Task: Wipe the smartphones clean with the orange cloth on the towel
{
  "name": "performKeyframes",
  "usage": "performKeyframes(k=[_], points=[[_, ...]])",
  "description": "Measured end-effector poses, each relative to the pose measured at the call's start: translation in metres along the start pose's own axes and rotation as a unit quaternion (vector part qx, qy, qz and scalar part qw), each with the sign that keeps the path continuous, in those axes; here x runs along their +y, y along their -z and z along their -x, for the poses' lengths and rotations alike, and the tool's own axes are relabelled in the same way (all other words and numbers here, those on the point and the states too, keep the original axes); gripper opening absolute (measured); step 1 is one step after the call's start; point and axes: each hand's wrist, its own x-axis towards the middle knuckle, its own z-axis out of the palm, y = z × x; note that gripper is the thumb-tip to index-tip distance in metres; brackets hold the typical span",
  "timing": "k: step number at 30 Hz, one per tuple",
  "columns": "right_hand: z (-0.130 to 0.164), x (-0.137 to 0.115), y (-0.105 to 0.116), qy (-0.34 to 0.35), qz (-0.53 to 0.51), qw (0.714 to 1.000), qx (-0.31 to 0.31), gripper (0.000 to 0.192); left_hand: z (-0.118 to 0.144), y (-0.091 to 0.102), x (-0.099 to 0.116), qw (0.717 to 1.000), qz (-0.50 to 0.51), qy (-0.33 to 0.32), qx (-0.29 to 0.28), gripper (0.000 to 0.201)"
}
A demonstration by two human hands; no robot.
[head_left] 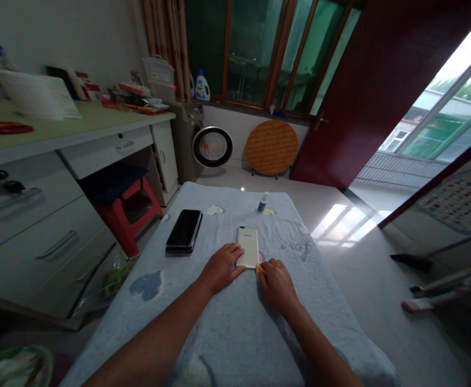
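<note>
A pale gold smartphone (247,248) lies back side up on the light blue cloth cover (219,333), its camera at the far left corner. My left hand (223,266) grips its left edge, with the thumb by the near edge. At the near right corner of that phone, my right hand (275,279) is closed on a small orange cloth (259,269), mostly hidden by the fingers. A stack of black-screened devices (184,231) rests to the left. Farther back stands a small spray bottle (262,202) with a blue label.
On the left is a white desk (110,121) with a red stool (132,207) under it. A washing machine (189,140) with its door open stands behind. A round wooden tabletop (272,148) leans on the wall beside a dark red door (360,91).
</note>
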Motion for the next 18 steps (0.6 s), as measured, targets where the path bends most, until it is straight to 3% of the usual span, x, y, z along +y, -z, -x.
performKeyframes(k=[4,9,18], points=[[-0.007,0.004,0.009,-0.008,-0.041,0.998,-0.037,0.022,0.0,0.001,0.0,1.0,0.0,0.004,0.009,0.042],[-0.029,0.004,0.019,-0.046,-0.105,0.993,-0.017,0.022,-0.001,0.002,-0.002,0.998,-0.026,0.032,0.04,0.066],[-0.038,0.019,-0.011,-0.08,-0.073,0.986,0.123,0.024,-0.001,-0.002,-0.003,0.991,-0.093,0.09,0.03,0.079]])
